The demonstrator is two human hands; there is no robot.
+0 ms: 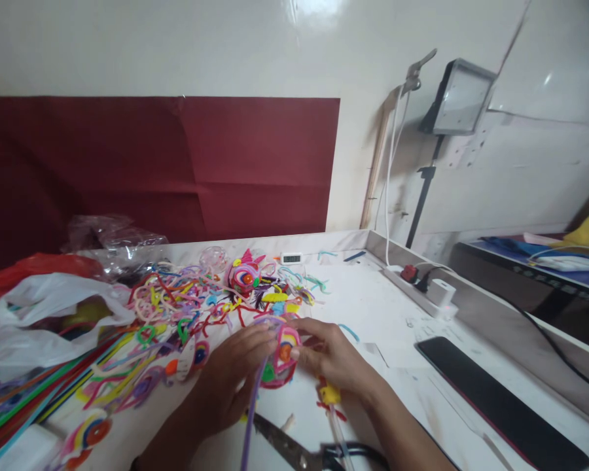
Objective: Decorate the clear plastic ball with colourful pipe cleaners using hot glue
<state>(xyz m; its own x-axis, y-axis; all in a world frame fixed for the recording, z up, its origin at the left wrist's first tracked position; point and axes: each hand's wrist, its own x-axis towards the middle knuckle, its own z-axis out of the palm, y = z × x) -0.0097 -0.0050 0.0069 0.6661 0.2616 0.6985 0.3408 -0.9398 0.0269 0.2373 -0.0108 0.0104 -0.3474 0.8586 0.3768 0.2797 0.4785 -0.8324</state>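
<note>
Between my two hands is a round pipe-cleaner craft piece point(293, 339) with pink, yellow and orange rings and a green spot low on its left. My left hand point(238, 363) grips its left side, and a long purple pipe cleaner point(252, 418) runs down past the fingers. On the right edge, my right hand point(326, 350) pinches the piece with thumb and fingers. Scissors point(287, 448) with dark handles lie just below. A clear stick with a yellow top point(330, 394) lies by my right wrist. Behind stands a finished-looking colourful pipe-cleaner figure point(245, 276).
Loose pipe-cleaner bits point(164, 297) are heaped at the back left, beside a white plastic bag point(53, 311) and long pipe cleaners point(39, 392). A small digital clock point(291, 258) stands behind. To the right are a black phone-like slab point(495, 399) and a power strip point(422, 294).
</note>
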